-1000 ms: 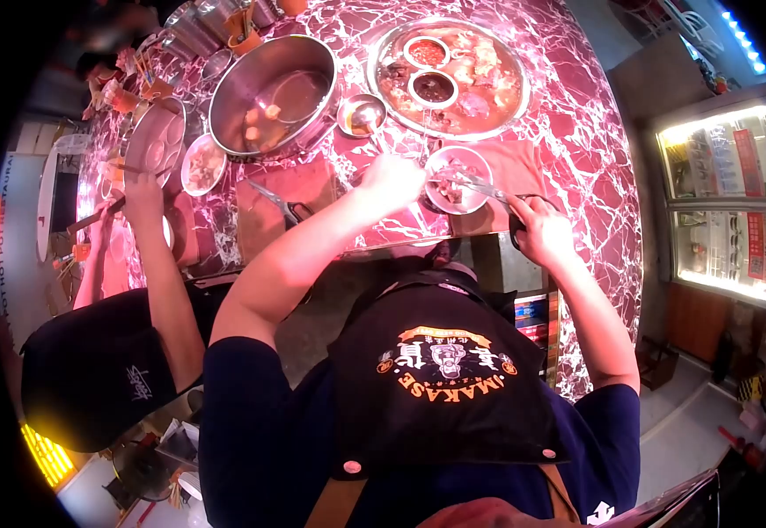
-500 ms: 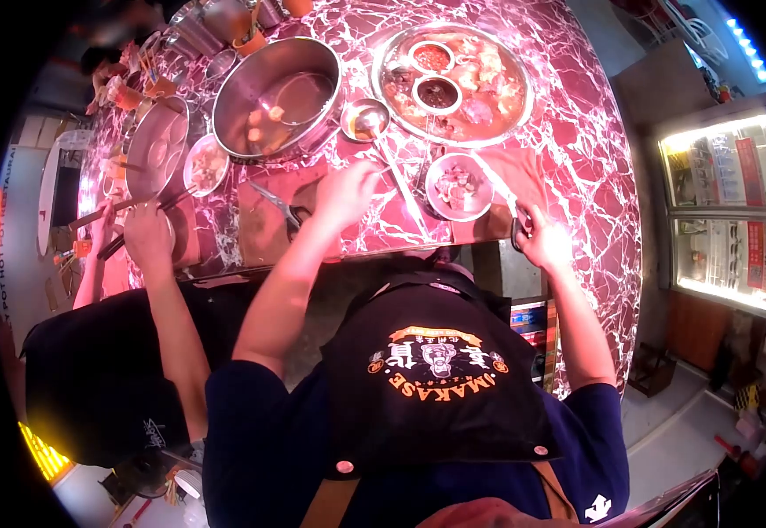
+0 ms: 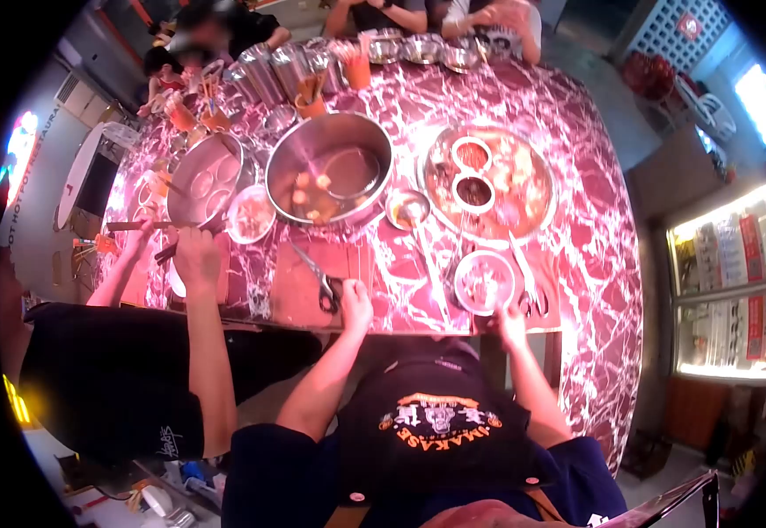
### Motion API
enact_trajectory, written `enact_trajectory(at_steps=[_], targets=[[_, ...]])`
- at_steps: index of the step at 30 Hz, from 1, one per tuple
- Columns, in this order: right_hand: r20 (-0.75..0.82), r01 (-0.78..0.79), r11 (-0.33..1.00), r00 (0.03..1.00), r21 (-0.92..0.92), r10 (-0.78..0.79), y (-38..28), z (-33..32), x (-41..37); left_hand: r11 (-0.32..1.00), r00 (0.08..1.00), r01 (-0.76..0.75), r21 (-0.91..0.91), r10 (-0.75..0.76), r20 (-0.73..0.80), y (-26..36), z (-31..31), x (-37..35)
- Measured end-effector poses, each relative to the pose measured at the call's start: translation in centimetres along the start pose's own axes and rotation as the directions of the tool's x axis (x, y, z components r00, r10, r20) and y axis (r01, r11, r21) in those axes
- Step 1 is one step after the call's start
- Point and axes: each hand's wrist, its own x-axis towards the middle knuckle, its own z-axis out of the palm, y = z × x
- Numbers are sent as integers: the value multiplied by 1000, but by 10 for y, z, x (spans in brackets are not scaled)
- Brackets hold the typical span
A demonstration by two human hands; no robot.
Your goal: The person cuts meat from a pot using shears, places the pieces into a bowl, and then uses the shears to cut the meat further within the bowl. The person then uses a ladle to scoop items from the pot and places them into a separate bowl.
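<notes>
My left hand (image 3: 356, 304) rests at the table's front edge, fingers loosely bent, with nothing visible in it. Just left of it lies a pair of scissors (image 3: 327, 297) with dark handles, on a brown placemat (image 3: 290, 295). The fingers of my right hand (image 3: 512, 324) are closed at the near rim of a small bowl (image 3: 469, 302) with pale pieces of food inside. Beside that bowl, another pair of scissors (image 3: 526, 273) lies on the right placemat (image 3: 548, 290), its dark handles toward me. A ladle (image 3: 431, 264) lies between the two placemats, its head in a small dish.
Behind are a deep metal pot (image 3: 282, 189) with broth and a wide round tray (image 3: 436, 207) of food with two sauce bowls. At left, a person's hand (image 3: 198, 255) holds a stick-like utensil near another pot (image 3: 180, 207). Cups and chopstick holders (image 3: 356, 70) stand farther back.
My right hand has let go of the scissors and moved to the small bowl. My left hand has come down toward the table edge. The camera view has tilted upward.
</notes>
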Motion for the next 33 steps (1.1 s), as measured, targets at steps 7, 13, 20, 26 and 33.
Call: enact_trajectory(at_steps=[7,13,20,26,33], targets=[[13,48,985,999,163,-51,-15,-2,7,955,946,-287,71,294,-133,8,36,5],[47,304,949,952,-84,-301,-193,4,88,915,923,-257,311,328,-202,31,37,-1],[206,487,871,847,68,-490,-391,115,334,903,946,-187,386,272,-176,31,42,-1],[100,636,740,769,-216,-631,-518,211,464,915,975,-96,392,165,-147,28,44,-5],[102,561,489,719,-668,-687,-585,287,597,919,985,-71,389,126,-117,32,42,-3]])
